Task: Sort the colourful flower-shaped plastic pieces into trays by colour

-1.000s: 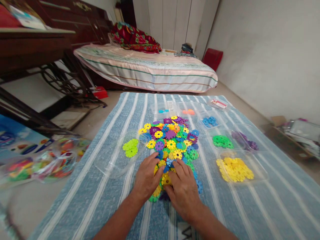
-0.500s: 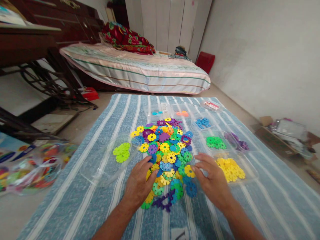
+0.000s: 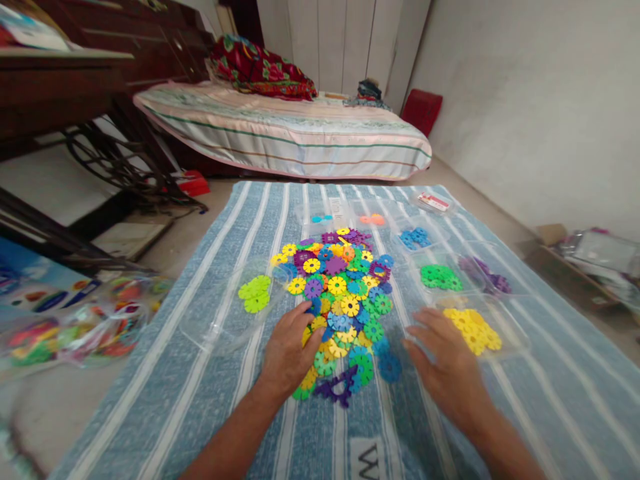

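A heap of flat, flower-shaped plastic discs point(image 3: 340, 293) in many colours lies in the middle of a blue striped cloth point(image 3: 280, 213). My left hand point(image 3: 289, 348) rests on the near left side of the heap, fingers flat on the discs. My right hand point(image 3: 446, 365) hovers to the right of the heap with fingers stretched over the near edge of a clear tray of yellow discs point(image 3: 475, 328). Whatever is under its palm is hidden. A purple disc point(image 3: 340, 388) lies at the heap's near edge.
Clear trays hold sorted discs: lime point(image 3: 254, 295), green point(image 3: 440, 277), purple point(image 3: 487, 275), blue point(image 3: 415, 236), orange point(image 3: 373, 219). Bags of toys point(image 3: 75, 327) lie on the floor at left. A bed point(image 3: 280, 130) and dark wooden furniture point(image 3: 60, 87) stand beyond the cloth.
My right hand has left the heap, where it lay beside my left hand, and swung right to the yellow tray. My left hand stays on the heap.
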A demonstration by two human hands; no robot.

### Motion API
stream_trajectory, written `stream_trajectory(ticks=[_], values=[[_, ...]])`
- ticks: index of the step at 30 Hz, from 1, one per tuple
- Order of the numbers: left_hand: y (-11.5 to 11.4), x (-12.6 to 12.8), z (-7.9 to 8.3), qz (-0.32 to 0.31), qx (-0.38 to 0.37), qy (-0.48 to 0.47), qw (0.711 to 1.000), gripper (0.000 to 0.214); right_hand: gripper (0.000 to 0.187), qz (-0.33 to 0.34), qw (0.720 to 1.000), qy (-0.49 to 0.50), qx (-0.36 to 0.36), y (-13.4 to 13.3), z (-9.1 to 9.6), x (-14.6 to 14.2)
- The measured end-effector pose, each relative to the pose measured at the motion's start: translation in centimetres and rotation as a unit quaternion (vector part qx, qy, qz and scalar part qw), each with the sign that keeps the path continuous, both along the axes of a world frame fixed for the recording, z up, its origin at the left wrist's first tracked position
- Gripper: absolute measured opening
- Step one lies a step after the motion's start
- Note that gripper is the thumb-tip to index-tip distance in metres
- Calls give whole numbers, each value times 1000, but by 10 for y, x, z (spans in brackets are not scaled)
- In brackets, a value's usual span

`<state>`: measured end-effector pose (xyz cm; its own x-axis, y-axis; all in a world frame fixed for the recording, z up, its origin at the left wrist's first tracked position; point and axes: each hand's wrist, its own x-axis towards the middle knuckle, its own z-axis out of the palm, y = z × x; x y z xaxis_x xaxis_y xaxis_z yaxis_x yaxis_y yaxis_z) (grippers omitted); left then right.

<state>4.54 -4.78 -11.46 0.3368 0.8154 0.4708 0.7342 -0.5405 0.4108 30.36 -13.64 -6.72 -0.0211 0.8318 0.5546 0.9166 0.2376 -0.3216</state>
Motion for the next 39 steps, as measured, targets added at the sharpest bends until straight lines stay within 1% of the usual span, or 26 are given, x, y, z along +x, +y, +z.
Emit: stream_trajectory(ticks=[2,4,7,10,13,16,18,21,24,26,29,31,33,34,35,36,37,39], values=[[0,0,0,-1,-1,0,1000,14,16,50,998,-15,-48,1,-4,-29],[0,0,0,-1,3,-3,1000,14,20,69,992,-38,-100,1,-5,-48],[-1,0,0,0,2,-10,1000,13,30,72,983,-64,-159,-2,-7,-59],[-1,0,-1,-1,-2,-10,1000,14,28,68,979,-61,-181,-8,-13,-59],[-1,0,-2,0,1,-4,1000,13,24,62,984,-34,-166,-13,-19,-56],[0,0,-2,-3,9,-3,1000,13,15,61,987,11,-147,-15,-22,-55],[1,-1,-3,-6,16,-2,1000,14,11,56,987,45,-145,-14,-21,-54],[3,-3,-3,-9,24,0,1000,17,13,41,985,88,-146,-14,-16,-53],[5,-4,-4,-6,23,-7,1000,18,11,31,986,108,-124,-10,-10,-46],[6,-5,-4,-8,20,-12,1000,18,10,19,989,111,-98,-4,-5,-33],[5,-4,-4,-10,19,-11,1000,18,14,-18,993,108,-45,14,7,2],[5,-3,-3,-7,20,-8,1000,17,19,-67,994,87,7,28,17,30],[4,-3,-3,-3,17,-8,1000,16,22,-135,987,45,75,40,25,53],[3,-2,-3,-2,15,-9,1000,16,23,-157,982,27,97,44,26,60],[3,-2,-3,-2,12,-8,1000,15,24,-164,980,13,108,45,27,63],[2,-2,-4,-2,9,-7,1000,15,24,-154,982,7,105,45,25,61],[2,-2,-4,0,7,-6,1000,14,23,-128,988,8,90,42,22,55],[1,-2,-4,-1,2,-3,1000,14,18,-53,997,21,46,31,12,32]])
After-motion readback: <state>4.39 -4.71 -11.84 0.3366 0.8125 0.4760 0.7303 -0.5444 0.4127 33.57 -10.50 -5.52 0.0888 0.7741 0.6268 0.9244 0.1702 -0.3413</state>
